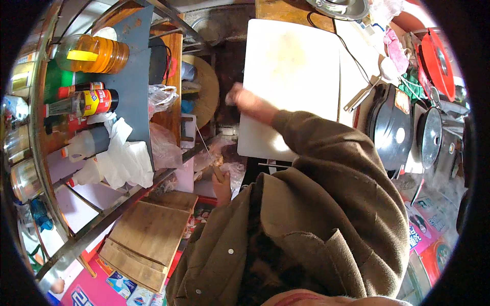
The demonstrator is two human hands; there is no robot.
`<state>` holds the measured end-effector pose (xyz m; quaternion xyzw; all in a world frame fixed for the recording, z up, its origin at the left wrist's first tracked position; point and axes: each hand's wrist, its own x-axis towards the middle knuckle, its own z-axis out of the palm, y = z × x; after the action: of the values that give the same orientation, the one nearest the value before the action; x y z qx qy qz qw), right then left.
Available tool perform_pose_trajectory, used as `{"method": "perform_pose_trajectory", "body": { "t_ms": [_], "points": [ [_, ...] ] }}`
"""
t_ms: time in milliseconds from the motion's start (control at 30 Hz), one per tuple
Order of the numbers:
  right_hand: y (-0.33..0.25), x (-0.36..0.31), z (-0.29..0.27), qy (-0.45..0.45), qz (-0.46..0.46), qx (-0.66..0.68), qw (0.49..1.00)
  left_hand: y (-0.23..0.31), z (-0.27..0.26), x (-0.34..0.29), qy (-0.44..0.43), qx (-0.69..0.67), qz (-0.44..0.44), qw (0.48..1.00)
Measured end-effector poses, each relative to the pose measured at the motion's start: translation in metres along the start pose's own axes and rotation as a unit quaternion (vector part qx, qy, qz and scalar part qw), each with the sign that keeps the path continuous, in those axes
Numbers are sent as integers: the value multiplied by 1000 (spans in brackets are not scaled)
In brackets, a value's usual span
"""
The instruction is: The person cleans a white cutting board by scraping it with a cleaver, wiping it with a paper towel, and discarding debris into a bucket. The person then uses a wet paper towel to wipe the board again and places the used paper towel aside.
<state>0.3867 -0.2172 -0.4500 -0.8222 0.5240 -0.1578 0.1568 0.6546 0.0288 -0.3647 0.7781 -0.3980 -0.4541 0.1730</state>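
Observation:
My left hand (222,190) is low, beside plastic bags left of my body. Its fingers are closed round a brown, stick-like piece (218,174), whose kind I cannot make out. A thin pale line slants up and left from near it. My right hand (251,104) reaches across a large white board (291,66) to its left edge. The fingertips extend past that edge and are blurred, so I cannot tell whether they hold anything. Close to the left hand are crumpled clear plastic bags (166,145) and a wooden board (148,229).
A metal rack at left holds an oil bottle (92,53), sauce bottles (97,102) and a white plastic bag (125,163). On the right are a black appliance (390,130), a red lid (438,64) and a black cable. A round wooden board (206,92) stands behind the rack.

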Motion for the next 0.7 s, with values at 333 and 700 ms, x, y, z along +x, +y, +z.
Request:
{"method": "perform_pose_trajectory", "body": {
  "t_ms": [333, 700],
  "points": [
    [193, -129, -135, 194, 280, -36, 939, -6, -1, -4, -23, -49, 84, 995],
    [-88, -132, -7, 4, 81, 150, 985, 26, -32, 0, -26, 28, 154, 987]
  ]
}}
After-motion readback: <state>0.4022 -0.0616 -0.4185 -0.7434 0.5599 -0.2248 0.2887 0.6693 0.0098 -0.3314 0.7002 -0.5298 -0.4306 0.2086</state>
